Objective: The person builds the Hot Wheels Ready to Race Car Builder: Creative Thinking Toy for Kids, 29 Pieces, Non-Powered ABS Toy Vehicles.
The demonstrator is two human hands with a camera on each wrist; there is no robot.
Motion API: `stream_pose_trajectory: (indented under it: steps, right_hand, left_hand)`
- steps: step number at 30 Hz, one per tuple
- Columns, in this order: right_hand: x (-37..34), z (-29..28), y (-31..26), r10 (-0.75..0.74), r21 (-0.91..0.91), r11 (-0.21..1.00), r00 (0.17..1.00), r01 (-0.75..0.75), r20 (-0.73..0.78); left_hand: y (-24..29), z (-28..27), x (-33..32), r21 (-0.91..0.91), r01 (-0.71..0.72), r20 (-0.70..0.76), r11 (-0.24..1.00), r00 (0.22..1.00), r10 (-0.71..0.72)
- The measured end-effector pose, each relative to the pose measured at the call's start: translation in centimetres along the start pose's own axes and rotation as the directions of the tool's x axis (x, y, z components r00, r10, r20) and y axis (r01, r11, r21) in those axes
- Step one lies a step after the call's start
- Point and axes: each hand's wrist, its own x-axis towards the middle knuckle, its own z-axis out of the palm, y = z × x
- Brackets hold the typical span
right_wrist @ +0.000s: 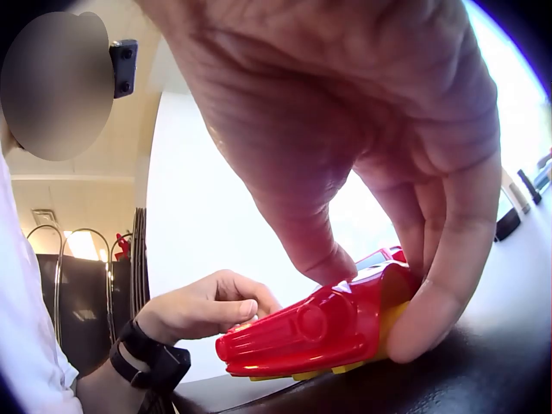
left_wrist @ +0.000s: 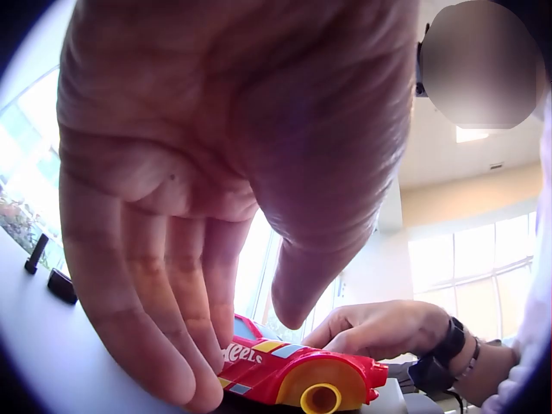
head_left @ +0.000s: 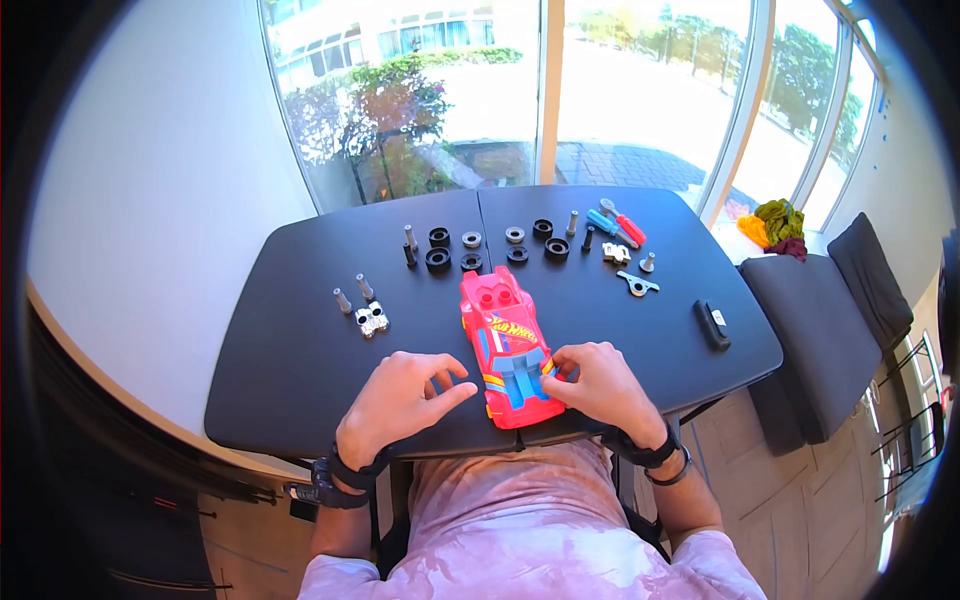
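Observation:
A red toy car body (head_left: pixel 512 345) with blue and yellow parts lies near the table's front edge, without wheels. My right hand (head_left: pixel 603 385) grips its near right side; in the right wrist view the thumb rests on top of the car (right_wrist: pixel 302 336) and the fingers curl over the side. Left of the car, my left hand (head_left: pixel 400 398) hovers with relaxed, slightly bent fingers and thumb apart, holding nothing. A yellow hub (left_wrist: pixel 321 398) shows on the car's side in the left wrist view.
Black wheels (head_left: pixel 438 259), grey rings (head_left: pixel 515 235) and pegs stand along the table's back. Chrome engine piece (head_left: pixel 371 319) at left; white parts (head_left: pixel 638 284), screwdrivers (head_left: pixel 625 224) and a black device (head_left: pixel 712 325) at right. A dark chair (head_left: pixel 815 330) adjoins the table.

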Motion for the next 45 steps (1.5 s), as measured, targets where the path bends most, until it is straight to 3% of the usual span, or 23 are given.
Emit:
stream_pose_trajectory:
  steps: [5,11,17,20,23,26,32,35,38,42,45]
  right_hand:
    - [0.0,-0.3,-0.3,0.024,0.045,0.999,1.000,-0.024,0.004]
    - [0.2,0.1,0.4,0.005,0.135,0.991,0.998,0.004,-0.066]
    - [-0.8,-1.0,-1.9,-0.033,0.264,0.962,0.987,0.074,-0.157]
    - [-0.9,-0.6,-2.0,-0.087,0.317,0.935,0.968,0.162,-0.237]
    - [-1.1,-1.0,-2.8,-0.113,0.324,0.925,0.959,0.197,-0.261]
    - [-1.1,-1.2,-3.2,-0.145,0.418,0.877,0.961,0.235,-0.235]
    - [-0.6,-3.0,-3.0,-0.210,0.439,0.861,0.966,0.255,-0.149]
    - [-0.8,-4.0,-3.1,-0.108,0.460,0.866,0.971,0.197,-0.213]
    - [-0.9,-4.8,-3.1,-0.065,0.570,0.777,0.935,0.267,-0.350]
    - [-0.9,-5.5,-1.9,-0.029,0.762,0.585,0.946,0.279,-0.323]
    - [-1.2,-5.8,-1.7,-0.020,0.789,0.557,0.954,0.260,-0.300]
  left_hand:
    - [0.0,0.7,0.3,0.014,-0.024,0.037,1.000,0.999,0.023]
    - [1.2,1.5,0.4,-0.053,-0.023,-0.030,0.998,0.999,0.022]
    - [1.9,1.9,0.6,-0.420,0.046,-0.081,0.906,0.993,-0.088]
    - [1.9,1.8,0.5,-0.344,-0.046,-0.121,0.938,0.993,0.004]
    - [1.6,1.5,0.5,-0.508,-0.011,-0.062,0.861,0.998,-0.023]
    - [-0.5,2.8,1.2,-0.635,-0.135,-0.191,0.760,0.982,0.015]
    - [-0.1,1.5,0.5,-0.607,-0.136,-0.240,0.783,0.971,-0.016]
    - [-0.4,1.0,0.2,-0.600,-0.196,-0.276,0.776,0.961,0.030]
    - [0.1,0.7,-0.2,-0.684,-0.188,-0.233,0.704,0.972,0.033]
    - [-0.2,0.0,-0.5,-0.626,-0.242,-0.224,0.742,0.966,0.127]
    - [0.0,-0.6,-0.8,-0.522,-0.270,-0.213,0.809,0.960,0.183]
